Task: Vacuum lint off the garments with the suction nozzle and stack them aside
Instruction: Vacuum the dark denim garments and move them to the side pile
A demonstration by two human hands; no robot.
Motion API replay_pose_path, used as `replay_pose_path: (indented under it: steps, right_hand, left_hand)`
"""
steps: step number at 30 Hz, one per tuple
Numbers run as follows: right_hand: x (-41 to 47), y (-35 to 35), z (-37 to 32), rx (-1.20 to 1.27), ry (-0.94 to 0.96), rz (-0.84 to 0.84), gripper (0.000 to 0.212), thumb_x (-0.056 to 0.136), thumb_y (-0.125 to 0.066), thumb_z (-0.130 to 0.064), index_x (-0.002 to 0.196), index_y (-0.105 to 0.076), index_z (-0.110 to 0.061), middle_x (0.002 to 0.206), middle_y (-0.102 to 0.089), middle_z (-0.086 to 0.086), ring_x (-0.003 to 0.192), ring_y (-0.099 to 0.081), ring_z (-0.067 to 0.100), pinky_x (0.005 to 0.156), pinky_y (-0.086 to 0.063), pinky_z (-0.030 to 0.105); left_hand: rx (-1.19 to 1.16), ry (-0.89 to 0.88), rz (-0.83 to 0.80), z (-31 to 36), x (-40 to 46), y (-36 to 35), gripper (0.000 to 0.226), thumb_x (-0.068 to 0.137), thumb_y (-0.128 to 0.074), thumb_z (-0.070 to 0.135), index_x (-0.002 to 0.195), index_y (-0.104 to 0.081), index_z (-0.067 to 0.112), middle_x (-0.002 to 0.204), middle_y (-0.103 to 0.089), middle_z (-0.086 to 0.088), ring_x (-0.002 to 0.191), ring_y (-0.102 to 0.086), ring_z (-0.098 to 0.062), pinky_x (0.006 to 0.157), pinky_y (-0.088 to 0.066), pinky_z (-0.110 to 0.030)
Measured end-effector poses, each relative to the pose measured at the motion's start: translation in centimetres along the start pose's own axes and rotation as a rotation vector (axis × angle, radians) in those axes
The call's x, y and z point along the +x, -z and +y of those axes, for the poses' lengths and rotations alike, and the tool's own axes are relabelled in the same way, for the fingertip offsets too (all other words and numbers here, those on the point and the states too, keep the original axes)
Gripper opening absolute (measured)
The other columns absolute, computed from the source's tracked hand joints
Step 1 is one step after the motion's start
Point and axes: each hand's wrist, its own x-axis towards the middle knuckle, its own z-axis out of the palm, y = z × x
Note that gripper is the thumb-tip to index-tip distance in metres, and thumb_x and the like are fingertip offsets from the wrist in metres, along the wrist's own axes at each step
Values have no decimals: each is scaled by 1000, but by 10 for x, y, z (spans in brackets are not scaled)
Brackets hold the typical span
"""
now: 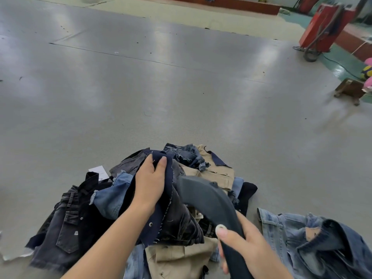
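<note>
At the near edge of the grey worktop (181, 87), a heap of garments (141, 208) is lying, denim and khaki mixed. The left hand (150, 182) is gripping a dark navy garment (161, 198) atop the heap, its fingers (162, 164) curling over the cloth's edge. The right hand (243, 244) is clasping the dark suction nozzle (203, 196), whose head is touching that garment. A light denim jacket (312, 238) is lying apart, right of the heap.
</note>
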Motion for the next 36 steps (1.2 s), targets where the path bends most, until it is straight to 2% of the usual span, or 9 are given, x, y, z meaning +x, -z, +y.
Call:
replay_pose_path:
  steps: [3,7,11,18,25,28,30,33,36]
  right_hand:
    - [0,-6,8,-116,4,-8,44,69,-68,-47,112,-59,-45,89,-73,-8,77,-68,8,69,-48,19]
    - [9,-5,1,-61,32,72,29,73,-66,-39,101,-64,-46,72,-68,-7,60,-63,5,66,-45,31]
    - [15,3,-9,14,83,126,14,74,-65,-38,87,-67,-40,71,-66,-5,63,-61,13,71,-44,37]
    - [2,-2,-2,-10,4,-53,28,74,-67,-37,100,-64,-48,65,-63,7,53,-59,23,52,-49,32]
    - [21,1,-3,-27,37,130,11,79,-69,-40,89,-66,-39,66,-65,-4,54,-61,12,60,-48,33]
    - [24,9,-3,88,42,224,3,80,-68,-31,82,-67,-33,62,-57,11,49,-56,27,51,-50,34]
    - [22,16,-4,146,58,270,12,71,-70,-36,80,-67,-28,62,-56,13,48,-56,29,48,-49,34]
    - [17,23,-3,176,68,294,22,67,-71,-38,81,-65,-22,62,-57,16,47,-55,29,46,-49,33]
    - [14,23,-2,151,65,270,27,70,-73,-37,86,-63,-16,62,-57,16,48,-55,30,48,-49,35]
  left_hand:
    - [23,-25,-30,1,-4,-2,15,97,-52,23,90,-63,30,89,-70,7,88,-63,-11,85,-49,-35]
    - [-37,-25,-131,2,-13,-8,16,98,-52,22,95,-66,26,92,-72,6,89,-65,-10,83,-49,-32]
    - [-90,19,-191,3,-19,-14,20,98,-51,22,94,-67,33,91,-73,6,87,-68,-11,73,-52,-25]
    - [-124,90,-33,2,-2,-3,16,97,-51,21,92,-65,25,89,-71,-2,87,-65,-21,89,-50,-51]
    - [12,13,-147,-1,-19,-13,18,97,-52,22,92,-65,33,89,-72,6,86,-67,-13,77,-51,-30]
    - [-427,244,-172,15,-9,-6,15,92,-59,28,106,-64,26,96,-74,-1,83,-70,-17,71,-56,-31]
    - [-701,321,-266,17,4,8,40,82,-62,41,120,-61,27,110,-72,0,97,-70,-16,80,-56,-34]
    - [-277,529,-456,10,-11,11,47,82,-67,44,121,-63,18,105,-74,-4,97,-70,-21,87,-53,-41]
    - [-59,542,-406,1,-24,-1,43,86,-68,35,120,-62,10,98,-75,-5,95,-70,-24,93,-53,-44]
